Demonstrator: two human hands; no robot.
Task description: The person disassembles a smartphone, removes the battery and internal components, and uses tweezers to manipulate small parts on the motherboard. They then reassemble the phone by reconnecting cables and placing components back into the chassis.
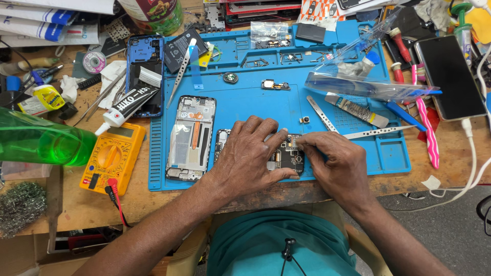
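Our left hand [250, 153] lies flat over a small dark circuit board [290, 159], its fingers [279, 137] spread and pressing down to pin the board against the blue work mat [266, 105]. Our right hand [335, 163] comes in from the other side, thumb and forefinger pinched together on the top edge of the board (whether a tiny part sits between them we cannot tell). The board rests near the front edge of the mat, close to the edge of the wooden bench [92, 209].

Just left of our left hand lies an opened phone frame [191, 138], face up, and beyond it a blue phone back shell [145, 66] with a glue tube [125, 105] across it. A yellow multimeter [112, 157] sits off the mat, beside a green bottle [41, 140] lying on its side. Above our hands we see tweezers [181, 71], a black battery [185, 48], and 2 flat metal pry tools [353, 110] to the right, under a clear plastic bag [363, 84]. A black smartphone [450, 76] lies at the far right with a white cable [470, 153] plugged in.
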